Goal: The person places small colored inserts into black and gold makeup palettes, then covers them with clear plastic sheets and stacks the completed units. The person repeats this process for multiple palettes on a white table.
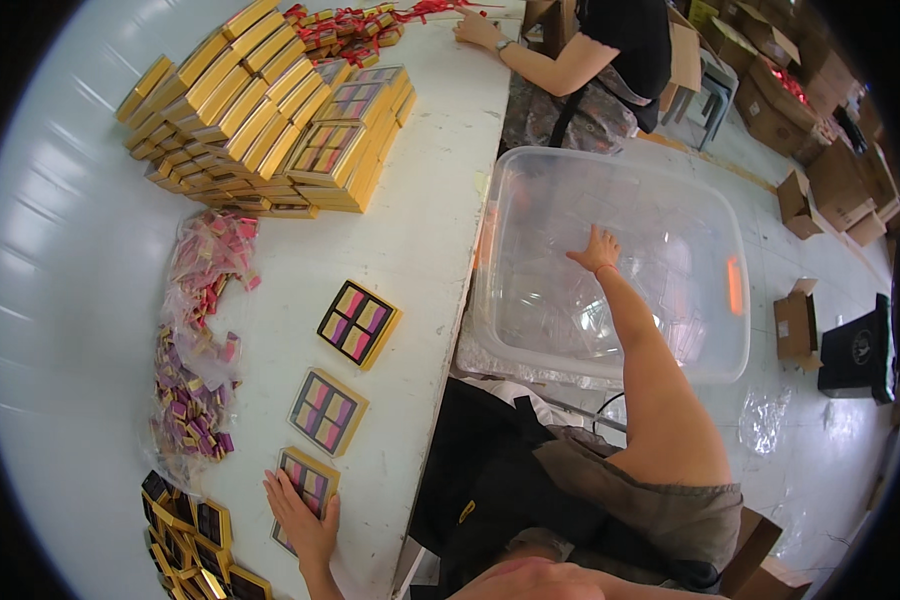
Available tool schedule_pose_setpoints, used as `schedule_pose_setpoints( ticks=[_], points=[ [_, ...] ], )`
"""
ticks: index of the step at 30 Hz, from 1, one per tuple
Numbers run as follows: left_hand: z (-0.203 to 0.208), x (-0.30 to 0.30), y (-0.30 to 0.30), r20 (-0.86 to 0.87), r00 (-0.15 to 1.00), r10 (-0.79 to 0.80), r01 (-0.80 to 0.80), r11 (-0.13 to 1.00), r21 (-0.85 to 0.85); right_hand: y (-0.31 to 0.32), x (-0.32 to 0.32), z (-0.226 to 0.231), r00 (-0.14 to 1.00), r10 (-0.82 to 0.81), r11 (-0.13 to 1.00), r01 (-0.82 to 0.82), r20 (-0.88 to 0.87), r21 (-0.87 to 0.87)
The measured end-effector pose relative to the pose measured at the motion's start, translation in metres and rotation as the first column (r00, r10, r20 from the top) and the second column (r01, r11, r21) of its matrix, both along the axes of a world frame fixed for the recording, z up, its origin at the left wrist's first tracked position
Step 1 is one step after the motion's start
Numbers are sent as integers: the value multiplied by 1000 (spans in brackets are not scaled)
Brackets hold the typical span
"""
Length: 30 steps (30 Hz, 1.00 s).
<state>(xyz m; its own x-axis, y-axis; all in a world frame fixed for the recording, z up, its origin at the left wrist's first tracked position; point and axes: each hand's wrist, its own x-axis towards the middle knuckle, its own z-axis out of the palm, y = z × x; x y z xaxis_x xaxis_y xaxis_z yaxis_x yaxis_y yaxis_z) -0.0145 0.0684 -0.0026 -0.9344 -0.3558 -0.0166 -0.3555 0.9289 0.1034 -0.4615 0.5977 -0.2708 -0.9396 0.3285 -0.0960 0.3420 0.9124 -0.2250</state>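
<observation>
My left hand [307,522] lies with its fingers stretched over a gold box with a clear cover [312,474] near the table's front. Beyond it sit a second covered gold box [327,411] and, farther along, a black-and-gold box [358,322] that looks uncovered. Each shows pink, purple and gold pieces in compartments. Off to the right, my right hand [599,247] reaches into a large translucent plastic bin [738,345], fingers spread. Inside the bin lie many clear plastic covers [570,312]; I see none in the right hand.
Stacked gold boxes [250,100] stand at the table's far left. Bags of small pink and purple wrapped pieces [195,405] and a pile of black-and-gold trays [195,540] line its left side. Another person's arm [550,65] works beside red ribbons [370,25]. Cartons [796,320] stand on the floor.
</observation>
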Motion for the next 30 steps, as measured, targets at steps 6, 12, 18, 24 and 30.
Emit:
schedule_pose_setpoints(
  ticks=[6,12,18,24,30],
  points=[
    [-6,-1,3,-47,999,-20,19,1000,-18,31,27,8,925,176,973,-215,-337,-82],
    [-4,4,8,-52,997,-53,54,998,12,19,62,92,818,-291,312,-409,-496,-858],
    [-2,-2,7,-70,996,-51,49,998,-40,-117,92,217,868,181,-116,-447,-462,-887],
    [14,-28,24,-166,977,-136,140,990,11,-263,82,277,680,615,-187,-368,-401,-911],
    [22,-85,40,-216,929,-301,304,952,-17,-326,30,251,407,861,-118,-425,-305,-898]
  ],
)
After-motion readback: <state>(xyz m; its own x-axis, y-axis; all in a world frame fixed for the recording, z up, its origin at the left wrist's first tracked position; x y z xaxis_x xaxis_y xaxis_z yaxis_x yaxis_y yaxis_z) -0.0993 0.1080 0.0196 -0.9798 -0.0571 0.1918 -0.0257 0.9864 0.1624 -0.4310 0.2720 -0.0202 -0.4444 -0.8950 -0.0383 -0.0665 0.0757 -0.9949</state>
